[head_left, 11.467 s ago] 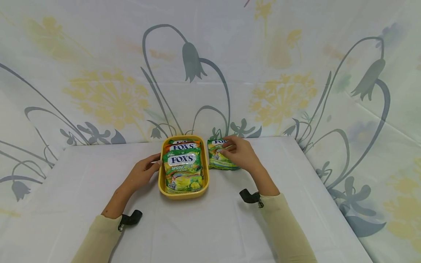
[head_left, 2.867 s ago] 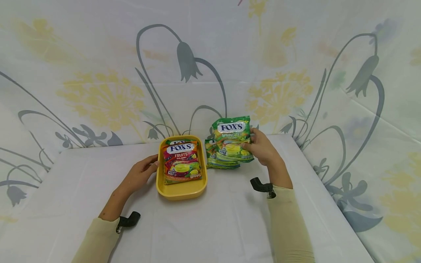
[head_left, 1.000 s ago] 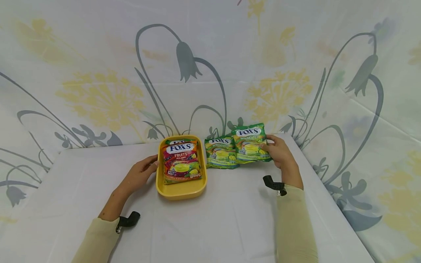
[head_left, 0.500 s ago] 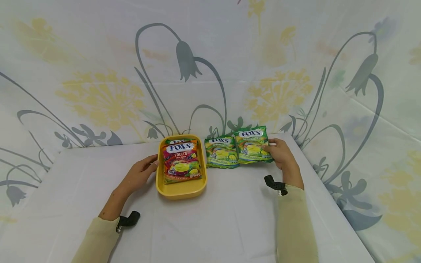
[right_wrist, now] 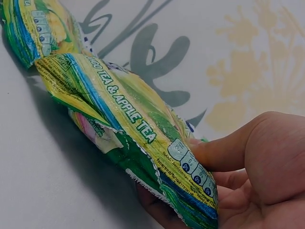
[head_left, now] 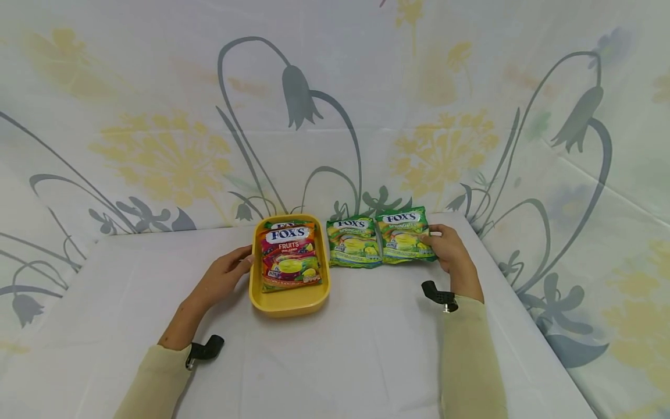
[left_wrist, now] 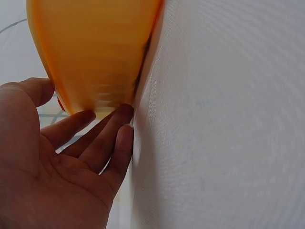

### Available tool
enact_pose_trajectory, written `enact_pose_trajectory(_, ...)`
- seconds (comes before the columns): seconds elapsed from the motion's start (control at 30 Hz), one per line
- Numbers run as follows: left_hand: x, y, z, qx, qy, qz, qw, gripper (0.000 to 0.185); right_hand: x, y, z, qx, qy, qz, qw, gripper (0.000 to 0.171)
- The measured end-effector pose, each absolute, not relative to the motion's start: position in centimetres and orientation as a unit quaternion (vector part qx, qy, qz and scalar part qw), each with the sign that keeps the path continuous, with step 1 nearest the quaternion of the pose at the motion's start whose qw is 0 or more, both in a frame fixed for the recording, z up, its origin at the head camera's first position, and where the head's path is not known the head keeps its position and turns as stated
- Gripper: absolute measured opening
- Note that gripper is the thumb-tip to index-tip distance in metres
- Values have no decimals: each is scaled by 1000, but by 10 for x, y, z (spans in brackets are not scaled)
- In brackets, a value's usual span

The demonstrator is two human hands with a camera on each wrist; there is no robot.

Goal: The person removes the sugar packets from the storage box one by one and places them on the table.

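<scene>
**Candy bags, yellow tray, two hands on white table**

Table: white cloth, flowered backdrop behind.

Tray: yellow, oblong, long axis running away from the person. Touched on its near-left wall by the left hand, fingers straight and relaxed against the plastic, nothing clasped; confirmed in the left wrist view, fingertips laid on the tray wall. Holds a red fruit candy bag lying flat, with another bag's top edge showing beyond it.

Right green bag: spring-tea candy, green and yellow, white logo at the far end, long axis running away from the person. Pinched at its right edge by the right hand, thumb on top and fingers curled beneath; bag extends leftward from the grip, its far part down on the cloth, the held edge slightly raised. In the right wrist view, crinkled side seam with "TEA & APPLE TEA" printed along it.

Left green bag: same kind, flat on the table, just left of the held bag, edges touching or nearly so, between grip and tray. Right hand nearer to both green bags; left hand nearer to the red one.
</scene>
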State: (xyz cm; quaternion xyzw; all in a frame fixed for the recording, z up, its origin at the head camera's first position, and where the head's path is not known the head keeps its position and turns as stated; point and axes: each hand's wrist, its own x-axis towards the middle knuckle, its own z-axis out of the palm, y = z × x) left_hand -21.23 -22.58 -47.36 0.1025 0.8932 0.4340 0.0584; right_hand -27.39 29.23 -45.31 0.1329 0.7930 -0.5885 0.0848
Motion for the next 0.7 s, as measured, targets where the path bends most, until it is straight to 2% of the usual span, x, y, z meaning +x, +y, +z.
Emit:
enact_pose_trajectory(0.43,-214,-226,-474,110,894,431,58,65,-275,294,-460,120,802,-580,79,59)
enact_pose_trajectory(0.7,-213,-226,-473,107,895,429,63,66,-275,293,-460,117,847,-515,61,59)
